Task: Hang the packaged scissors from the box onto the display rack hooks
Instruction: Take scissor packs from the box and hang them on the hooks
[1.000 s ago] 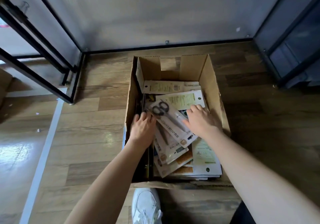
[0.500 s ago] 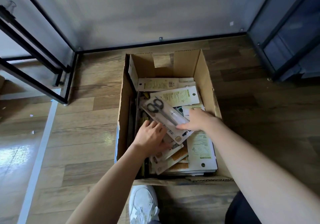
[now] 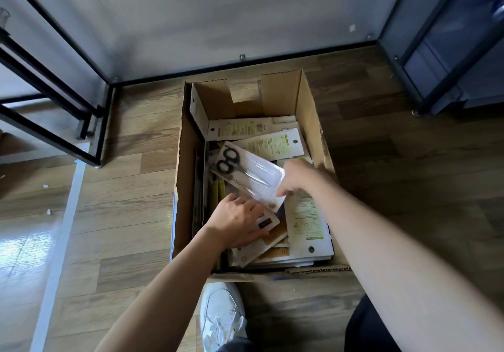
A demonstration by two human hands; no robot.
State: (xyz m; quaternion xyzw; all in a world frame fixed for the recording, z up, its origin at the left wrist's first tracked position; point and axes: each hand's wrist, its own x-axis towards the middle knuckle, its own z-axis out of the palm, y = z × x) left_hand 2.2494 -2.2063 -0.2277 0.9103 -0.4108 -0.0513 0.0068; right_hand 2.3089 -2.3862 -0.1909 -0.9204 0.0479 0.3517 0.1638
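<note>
An open cardboard box (image 3: 188,177) stands on the wooden floor, holding several packaged scissors lying loose. My right hand (image 3: 298,177) pinches the lower edge of one blister pack with black-handled scissors (image 3: 246,173), tilted up above the pile. My left hand (image 3: 237,222) lies on another pack (image 3: 268,222) lower in the box, thumb and fingers curled round its edge. More packs (image 3: 305,215) lie face down along the right side and the back. No rack hooks are in view.
A black metal frame (image 3: 54,98) stands on the floor at the left. A dark cabinet (image 3: 447,51) stands at the right. A grey wall panel (image 3: 218,10) runs behind the box. My white shoe (image 3: 222,316) is just in front of the box.
My right hand has lifted the black-handled scissors pack off the pile. My left hand has slid down and right onto a lower pack.
</note>
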